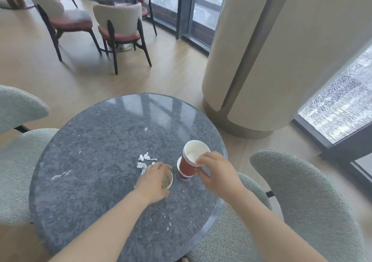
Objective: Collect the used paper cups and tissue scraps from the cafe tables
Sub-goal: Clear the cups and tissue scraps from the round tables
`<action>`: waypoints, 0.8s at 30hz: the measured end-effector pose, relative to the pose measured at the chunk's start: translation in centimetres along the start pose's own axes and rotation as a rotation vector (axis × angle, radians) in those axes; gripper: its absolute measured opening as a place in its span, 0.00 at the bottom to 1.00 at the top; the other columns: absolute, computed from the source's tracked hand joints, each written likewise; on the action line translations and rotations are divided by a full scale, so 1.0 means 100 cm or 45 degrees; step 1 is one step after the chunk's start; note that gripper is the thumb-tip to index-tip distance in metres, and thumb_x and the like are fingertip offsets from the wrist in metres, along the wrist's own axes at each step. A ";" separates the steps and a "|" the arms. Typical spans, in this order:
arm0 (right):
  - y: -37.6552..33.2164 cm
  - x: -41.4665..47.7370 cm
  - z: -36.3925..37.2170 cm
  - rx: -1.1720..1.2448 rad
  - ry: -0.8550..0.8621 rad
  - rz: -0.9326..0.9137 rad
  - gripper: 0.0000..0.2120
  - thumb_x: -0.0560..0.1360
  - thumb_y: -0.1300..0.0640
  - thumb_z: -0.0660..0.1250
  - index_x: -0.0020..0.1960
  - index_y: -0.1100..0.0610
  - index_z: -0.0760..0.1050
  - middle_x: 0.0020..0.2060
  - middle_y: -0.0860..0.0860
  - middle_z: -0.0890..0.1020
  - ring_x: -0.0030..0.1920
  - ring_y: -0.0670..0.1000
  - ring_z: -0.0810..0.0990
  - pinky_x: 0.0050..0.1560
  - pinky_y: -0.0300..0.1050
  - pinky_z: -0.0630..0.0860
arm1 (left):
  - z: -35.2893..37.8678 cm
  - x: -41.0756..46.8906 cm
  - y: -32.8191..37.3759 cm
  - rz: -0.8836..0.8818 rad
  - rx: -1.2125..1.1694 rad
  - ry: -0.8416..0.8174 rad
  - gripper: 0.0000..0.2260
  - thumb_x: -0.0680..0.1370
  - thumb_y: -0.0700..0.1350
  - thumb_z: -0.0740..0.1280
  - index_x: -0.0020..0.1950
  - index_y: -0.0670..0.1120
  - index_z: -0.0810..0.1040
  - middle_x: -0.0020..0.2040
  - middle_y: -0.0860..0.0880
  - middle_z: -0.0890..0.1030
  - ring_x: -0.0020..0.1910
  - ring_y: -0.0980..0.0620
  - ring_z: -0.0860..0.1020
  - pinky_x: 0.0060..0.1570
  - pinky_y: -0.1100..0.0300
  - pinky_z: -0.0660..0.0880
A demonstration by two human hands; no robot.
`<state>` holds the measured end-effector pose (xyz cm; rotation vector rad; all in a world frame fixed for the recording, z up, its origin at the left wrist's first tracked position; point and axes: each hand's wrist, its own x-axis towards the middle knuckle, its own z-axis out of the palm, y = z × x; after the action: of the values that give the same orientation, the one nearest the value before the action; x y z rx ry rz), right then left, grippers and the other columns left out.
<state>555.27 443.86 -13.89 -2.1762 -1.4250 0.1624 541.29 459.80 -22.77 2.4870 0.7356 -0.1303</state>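
Several nested cups (188,165) pinched in my right hand (217,173); left hand (153,183) grips a small cup (169,181), contents unclear. Recommend scooping the tissue scraps (145,161) into it next.

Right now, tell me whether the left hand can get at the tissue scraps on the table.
Probably yes: the tissue scraps lie just beyond the left hand, with nothing between them. But that hand grips a small cup, so its fingers are busy.
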 end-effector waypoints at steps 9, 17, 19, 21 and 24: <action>0.036 0.033 0.041 -0.230 -0.376 -0.064 0.07 0.75 0.57 0.63 0.50 0.57 0.77 0.50 0.51 0.78 0.54 0.55 0.72 0.46 0.48 0.72 | 0.008 0.010 0.003 -0.105 0.070 -0.002 0.31 0.68 0.53 0.72 0.67 0.53 0.64 0.65 0.52 0.66 0.65 0.48 0.64 0.63 0.53 0.67; 0.057 0.047 0.071 -0.291 -0.601 -0.034 0.09 0.76 0.53 0.63 0.50 0.57 0.79 0.50 0.52 0.78 0.55 0.56 0.73 0.44 0.47 0.71 | 0.019 0.024 0.012 -0.092 -0.059 0.123 0.31 0.70 0.50 0.72 0.69 0.51 0.63 0.70 0.51 0.63 0.68 0.50 0.61 0.67 0.60 0.58; 0.059 0.053 0.076 -0.304 -0.580 0.007 0.08 0.76 0.55 0.62 0.49 0.58 0.78 0.51 0.52 0.78 0.55 0.55 0.72 0.42 0.46 0.69 | 0.015 0.030 0.008 -0.133 -0.085 0.109 0.33 0.71 0.51 0.72 0.72 0.50 0.60 0.73 0.50 0.59 0.72 0.50 0.57 0.70 0.59 0.56; 0.060 0.060 0.078 -0.298 -0.539 0.052 0.08 0.76 0.55 0.62 0.50 0.57 0.77 0.52 0.51 0.78 0.57 0.55 0.71 0.42 0.45 0.69 | 0.010 0.034 0.005 -0.162 -0.129 0.074 0.35 0.71 0.54 0.71 0.73 0.51 0.57 0.75 0.51 0.55 0.74 0.51 0.54 0.71 0.57 0.55; 0.057 0.066 0.075 -0.264 -0.479 0.101 0.10 0.75 0.51 0.64 0.54 0.53 0.77 0.54 0.48 0.78 0.57 0.53 0.71 0.47 0.47 0.72 | -0.004 0.035 -0.006 -0.132 -0.181 0.047 0.34 0.72 0.60 0.66 0.73 0.53 0.57 0.75 0.54 0.55 0.73 0.52 0.55 0.70 0.56 0.57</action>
<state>559.93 450.67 -21.90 -2.4686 -1.6162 0.4957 543.95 462.10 -23.58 2.3226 0.8592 -0.0676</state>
